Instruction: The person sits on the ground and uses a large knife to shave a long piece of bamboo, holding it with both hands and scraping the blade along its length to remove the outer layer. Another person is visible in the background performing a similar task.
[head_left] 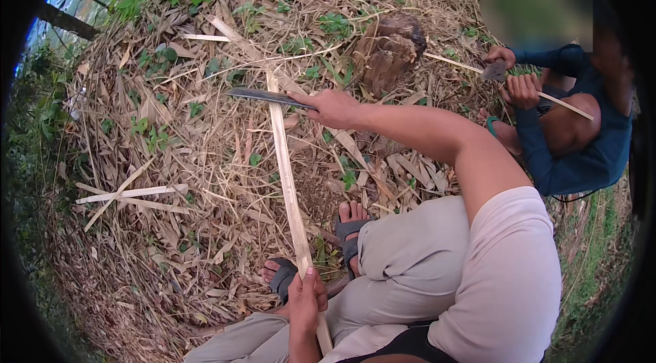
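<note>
My left hand [305, 298] is closed round the near end of a long, pale split bamboo strip [288, 182], close to my lap. The strip runs away from me over the leaf-covered ground, and its far part narrows to a tip. In my right hand [333, 109], with the arm stretched far forward, is a machete [262, 95]. Its dark, narrow blade points left and lies across the strip near the far end. The grip is mostly hidden by my fingers.
Several pale strips [140, 193] lie crossed on the ground at left. A tree stump [389, 56] stands beyond my right hand. At far right, a seated person in a dark blue top [601, 137] holds a blade [494, 71] against another thin strip [453, 61]. Dry leaves surround my sandalled feet.
</note>
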Action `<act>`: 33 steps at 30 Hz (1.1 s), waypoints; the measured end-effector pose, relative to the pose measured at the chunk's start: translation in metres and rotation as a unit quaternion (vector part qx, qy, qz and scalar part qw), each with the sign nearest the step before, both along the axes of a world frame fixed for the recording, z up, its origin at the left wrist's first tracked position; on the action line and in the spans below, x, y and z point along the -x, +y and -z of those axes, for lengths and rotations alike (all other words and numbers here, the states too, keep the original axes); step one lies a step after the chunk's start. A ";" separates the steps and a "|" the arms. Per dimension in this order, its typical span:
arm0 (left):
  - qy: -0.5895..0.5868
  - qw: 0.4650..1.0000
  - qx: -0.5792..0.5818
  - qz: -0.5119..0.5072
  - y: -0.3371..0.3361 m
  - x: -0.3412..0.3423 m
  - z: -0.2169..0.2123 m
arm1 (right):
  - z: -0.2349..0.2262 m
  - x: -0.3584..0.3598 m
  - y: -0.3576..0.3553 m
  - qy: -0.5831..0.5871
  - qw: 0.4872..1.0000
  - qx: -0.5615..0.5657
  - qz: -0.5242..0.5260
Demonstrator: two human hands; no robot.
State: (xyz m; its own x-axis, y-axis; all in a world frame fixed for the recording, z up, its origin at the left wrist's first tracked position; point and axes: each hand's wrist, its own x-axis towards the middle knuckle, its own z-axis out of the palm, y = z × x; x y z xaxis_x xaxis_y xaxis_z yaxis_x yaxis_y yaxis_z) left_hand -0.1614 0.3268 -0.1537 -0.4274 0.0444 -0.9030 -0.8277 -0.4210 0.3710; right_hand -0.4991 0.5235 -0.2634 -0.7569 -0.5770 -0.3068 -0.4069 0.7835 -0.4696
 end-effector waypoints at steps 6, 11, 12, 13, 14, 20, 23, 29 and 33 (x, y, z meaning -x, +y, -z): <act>-0.009 1.000 -0.016 -0.013 -0.012 -0.009 -0.002 | -0.001 -0.016 0.002 0.075 0.985 -0.015 -0.158; 0.010 1.000 -0.022 -0.003 -0.004 -0.009 -0.006 | -0.010 0.025 0.004 -0.002 0.996 -0.074 0.040; 0.005 1.000 -0.021 -0.009 -0.005 -0.010 -0.007 | -0.009 0.021 -0.001 0.012 0.997 -0.062 0.040; 0.000 1.000 -0.019 -0.016 -0.006 -0.011 -0.008 | -0.008 0.015 -0.006 0.025 0.998 -0.050 0.040; 0.005 1.000 -0.008 -0.016 -0.007 -0.010 -0.010 | -0.006 0.006 -0.010 0.036 0.999 -0.022 0.007; 0.023 1.000 0.017 0.001 -0.008 -0.009 -0.017 | 0.002 0.000 -0.017 0.083 0.994 0.013 -0.070; 0.039 0.998 0.035 0.020 -0.001 -0.012 -0.003 | -0.003 0.040 -0.004 0.065 0.994 -0.072 0.044; 0.036 0.998 0.051 0.003 -0.008 -0.015 -0.006 | -0.004 0.004 -0.016 0.105 0.991 0.016 -0.083; 0.032 0.997 0.065 0.020 -0.004 -0.019 -0.009 | -0.001 -0.008 -0.011 0.106 0.982 -0.029 -0.151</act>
